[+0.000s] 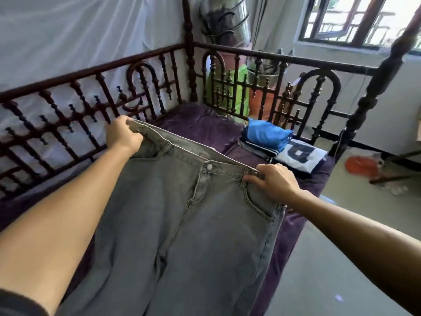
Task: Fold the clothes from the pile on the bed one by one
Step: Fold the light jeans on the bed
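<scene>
Grey jeans (182, 224) being held up by the waistband over the bed (200, 126).

Left waistband corner is being gripped by the left hand (123, 136), right corner is being pinched by the right hand (275, 183); front side with button is facing up, legs are hanging toward the camera. Folded clothes (280, 144), blue one on top, are sitting on the purple sheet near the bed's far right corner, by the rail (262, 87).

A dark grey fabric sleeve (18, 302) covers the top of the left arm (68, 213); the right arm (353, 236) is bare.
</scene>
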Demonstrator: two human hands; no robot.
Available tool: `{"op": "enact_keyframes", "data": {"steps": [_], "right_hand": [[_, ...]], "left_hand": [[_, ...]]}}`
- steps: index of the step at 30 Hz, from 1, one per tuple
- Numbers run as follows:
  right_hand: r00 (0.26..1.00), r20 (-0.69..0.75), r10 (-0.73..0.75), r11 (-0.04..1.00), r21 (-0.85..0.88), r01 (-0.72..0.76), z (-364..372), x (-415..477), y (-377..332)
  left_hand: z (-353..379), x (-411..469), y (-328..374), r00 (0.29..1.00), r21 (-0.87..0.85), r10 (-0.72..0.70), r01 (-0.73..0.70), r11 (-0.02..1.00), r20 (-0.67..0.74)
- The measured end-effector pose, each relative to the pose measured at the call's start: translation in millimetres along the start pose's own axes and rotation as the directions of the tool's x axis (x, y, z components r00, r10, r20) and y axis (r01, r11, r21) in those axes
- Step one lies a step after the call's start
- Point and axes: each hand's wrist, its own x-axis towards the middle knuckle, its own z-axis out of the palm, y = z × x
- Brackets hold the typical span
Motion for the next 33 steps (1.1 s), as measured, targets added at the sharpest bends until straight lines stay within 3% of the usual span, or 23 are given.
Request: {"op": "enact_keyframes", "data": {"steps": [6, 12, 18, 23, 29, 33], "right_hand": [[0.984, -0.022, 0.175, 0.985, 0.003, -0.174, 22.7, 65.7, 90.7], [0.953, 0.04, 0.3, 0.953, 0.035, -0.301, 69.7, 143.5, 209.4], [0.907, 0.224, 0.357, 0.933, -0.053, -0.355, 139.9, 216.3, 338.1], [0.817, 0.38, 0.434, 0.901, -0.187, -0.392, 196.3, 244.1, 413.2], [0.663, 0.603, 0.444, 0.893, -0.358, -0.274, 249.5, 244.2, 433.0], [0.668, 0.682, 0.299, 0.945, -0.309, -0.107, 267.0, 253.2, 386.2]], "left_hand": [[103.5, 46.8, 67.6, 0.99, 0.017, 0.093, -0.096, 0.995, 0.108], [233.0, 79.9, 134.2, 0.98, 0.166, 0.102, -0.13, 0.977, 0.17], [405.3, 100.6, 164.1, 0.949, 0.27, 0.011, -0.101, 0.958, 0.315], [521.3, 105.2, 145.1, 0.903, 0.239, -0.097, -0.006, 0.971, 0.419], [542.2, 82.8, 78.8, 0.856, 0.266, -0.212, 0.091, 0.96, 0.472], [501.1, 28.8, 8.4, 0.795, 0.372, -0.384, 0.217, 0.902, 0.469]]}}
